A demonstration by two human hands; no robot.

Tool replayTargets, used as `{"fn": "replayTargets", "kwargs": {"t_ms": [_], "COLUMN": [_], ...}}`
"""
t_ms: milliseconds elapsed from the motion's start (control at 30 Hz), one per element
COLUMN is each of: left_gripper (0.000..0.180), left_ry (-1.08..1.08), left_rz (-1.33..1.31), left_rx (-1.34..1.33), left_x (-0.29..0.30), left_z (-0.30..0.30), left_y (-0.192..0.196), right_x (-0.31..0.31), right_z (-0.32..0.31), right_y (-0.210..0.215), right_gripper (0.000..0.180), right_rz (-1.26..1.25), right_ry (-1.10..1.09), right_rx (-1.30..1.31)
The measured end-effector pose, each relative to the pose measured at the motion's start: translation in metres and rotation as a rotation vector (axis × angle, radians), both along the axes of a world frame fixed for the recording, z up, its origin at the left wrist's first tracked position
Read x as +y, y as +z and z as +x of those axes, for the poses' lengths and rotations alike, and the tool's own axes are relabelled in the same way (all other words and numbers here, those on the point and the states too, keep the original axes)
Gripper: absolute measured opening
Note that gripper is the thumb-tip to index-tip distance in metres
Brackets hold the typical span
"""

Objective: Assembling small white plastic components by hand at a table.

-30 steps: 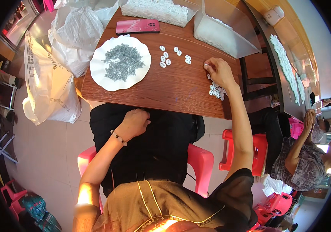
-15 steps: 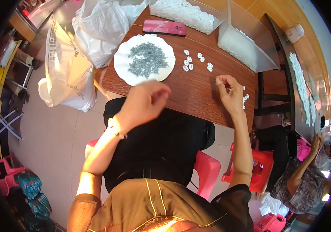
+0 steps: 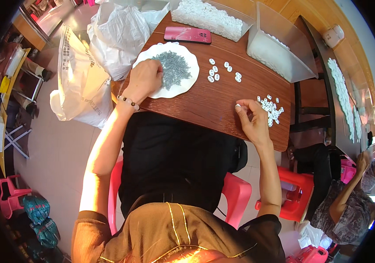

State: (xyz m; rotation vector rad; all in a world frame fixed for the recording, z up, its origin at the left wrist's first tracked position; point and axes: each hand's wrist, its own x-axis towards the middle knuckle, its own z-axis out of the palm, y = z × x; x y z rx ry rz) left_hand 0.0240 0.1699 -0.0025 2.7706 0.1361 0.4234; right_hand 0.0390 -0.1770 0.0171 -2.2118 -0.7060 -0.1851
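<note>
At the left of the brown table, my left hand [image 3: 146, 75] reaches over a white scalloped plate [image 3: 188, 84]. Its fingers are curled down at the edge of a pile of small grey screw-like pieces [image 3: 174, 68]; whatever they pinch is hidden. My right hand [image 3: 256, 120] is over the right front of the table, thumb and forefinger pinching a small white plastic piece [image 3: 238, 105]. Beside it lies a heap of similar small white pieces [image 3: 271, 109]. Several white oval pieces [image 3: 214, 69] with dark marks lie in loose groups mid-table.
A pink phone [image 3: 187, 35] lies behind the plate. Two clear bins [image 3: 279, 57] of white pieces stand at the table's back. White sacks [image 3: 117, 39] stand to the left. A red stool [image 3: 299, 193] is at the right, where another person's arm [image 3: 345, 193] works.
My left hand has moved left and away from me, from the table's front edge onto the plate. My right hand has shifted slightly left and nearer, uncovering the white heap.
</note>
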Motion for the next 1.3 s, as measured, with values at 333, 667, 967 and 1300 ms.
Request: {"fn": "replayTargets", "kwargs": {"t_ms": [333, 667, 967, 1300], "left_gripper": [0.021, 0.026, 0.025, 0.026], "left_ry": [0.007, 0.044, -0.022, -0.033], "left_rz": [-0.689, -1.32, -1.305, -1.349], "left_rx": [-0.024, 0.05, 0.038, 0.022], "left_x": [-0.005, -0.01, -0.031, -0.036], "left_z": [0.005, -0.003, -0.019, -0.019], "left_y": [0.005, 0.014, 0.031, 0.024], "right_x": [0.018, 0.098, 0.152, 0.158], "right_z": [0.002, 0.027, 0.03, 0.03], "right_y": [0.005, 0.011, 0.014, 0.011], "right_gripper": [0.011, 0.013, 0.012, 0.01], "right_rz": [0.069, 0.22, 0.259, 0.294], "right_ry": [0.054, 0.213, 0.245, 0.247], "right_rx": [0.068, 0.167, -0.015, -0.031]}}
